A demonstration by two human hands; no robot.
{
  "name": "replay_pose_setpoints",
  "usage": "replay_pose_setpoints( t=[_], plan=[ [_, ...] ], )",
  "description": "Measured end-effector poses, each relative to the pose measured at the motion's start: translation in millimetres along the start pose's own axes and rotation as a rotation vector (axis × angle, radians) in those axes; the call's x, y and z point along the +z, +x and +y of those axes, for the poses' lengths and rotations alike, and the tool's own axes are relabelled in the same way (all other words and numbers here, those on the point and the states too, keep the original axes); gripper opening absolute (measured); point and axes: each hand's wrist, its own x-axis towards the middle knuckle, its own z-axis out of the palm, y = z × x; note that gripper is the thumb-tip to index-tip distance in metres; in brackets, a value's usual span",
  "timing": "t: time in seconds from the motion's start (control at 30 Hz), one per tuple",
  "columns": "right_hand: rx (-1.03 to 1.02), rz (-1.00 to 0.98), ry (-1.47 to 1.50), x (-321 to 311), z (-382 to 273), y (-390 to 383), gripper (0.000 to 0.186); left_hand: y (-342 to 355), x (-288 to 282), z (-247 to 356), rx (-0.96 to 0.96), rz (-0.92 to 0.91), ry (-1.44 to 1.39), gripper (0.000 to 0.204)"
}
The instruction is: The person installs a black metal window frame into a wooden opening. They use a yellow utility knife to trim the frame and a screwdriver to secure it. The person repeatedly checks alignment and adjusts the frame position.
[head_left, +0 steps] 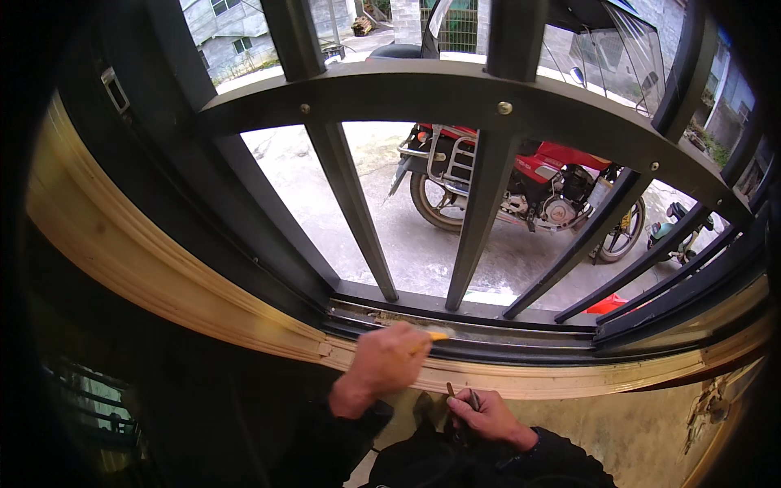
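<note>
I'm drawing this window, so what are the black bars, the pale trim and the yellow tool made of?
Black bars: probably painted metal; they're smooth and evenly dark, with a soft sheen.
Pale trim: maybe varnished wood; it's honey-coloured, grooved and slightly shiny.
Yellow tool: perhaps plastic or painted wood, bright-coloured; too little shows beyond the left hand to tell.

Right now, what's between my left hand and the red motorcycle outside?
In the head view, the window track, black bars and concrete ground lie between your left hand and the motorcycle.
</note>
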Motion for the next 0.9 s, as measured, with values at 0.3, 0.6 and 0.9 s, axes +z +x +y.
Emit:
replay_pose_setpoints(
  t=[0.3, 0.6, 0.9],
  plan=[
    [-0.002, -0.056, -0.028, -23.4, -4.2, -4.9, 0.029, -11.1, -13.6, 0.6, -0.176, 0.134, 0.235, 0.005],
    [0.000, -0.154, -0.023, -37.2, -0.8, -5.5, 0.029, -26.6, -11.1, 16.6, -0.266, 0.192, 0.294, 0.009],
    [0.044, -0.190, 0.028, -46.1, -7.8, -6.8, 0.029, -37.4, 7.0, 35.2, -0.258, 0.264, 0.226, 0.011]
  ],
)
